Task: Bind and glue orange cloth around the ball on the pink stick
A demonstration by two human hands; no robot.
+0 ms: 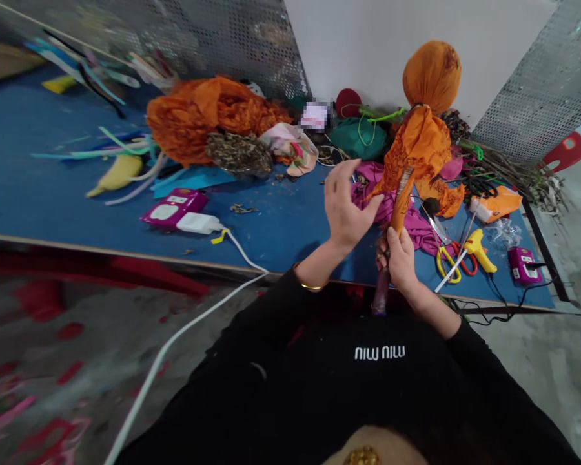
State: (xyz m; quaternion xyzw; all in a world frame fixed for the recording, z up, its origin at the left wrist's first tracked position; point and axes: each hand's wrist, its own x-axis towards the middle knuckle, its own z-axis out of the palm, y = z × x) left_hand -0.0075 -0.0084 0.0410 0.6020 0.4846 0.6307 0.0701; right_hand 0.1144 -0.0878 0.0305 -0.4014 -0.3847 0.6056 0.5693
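**Orange cloth figure held upright at the table edge**

Gripping the lower stem of an orange cloth figure [419, 152], the right hand [401, 258] has its fingers curled tight around the wrapped stick, just above a translucent purple end that pokes down below the fist. The figure stands upright over the near edge of the blue table [53, 187], its round fabric head topmost and loose orange cloth hanging about the stick. The left hand [343, 206] is raised beside it, fingers loosely spread and slightly bent, thumb and fingertips touching the hanging cloth at its left side; whether they actually pinch the fabric cannot be told.

Close to the right hand lie yellow-handled scissors [448, 263], a yellow glue gun [479, 248] and magenta cloth [411, 223]. Further left sit a heap of orange fabric [208, 116], a white power adapter [198, 223] with its cable trailing off the table, and a pink device [174, 205].

The likely risk is the loose cloth slipping down or unwinding, since only one hand clamps the stem and the other rests lightly. The heavy-looking head could also tip the figure sideways if the grip slackens. The glue gun and scissors lie near enough that a swinging elbow or trailing fabric might catch them.
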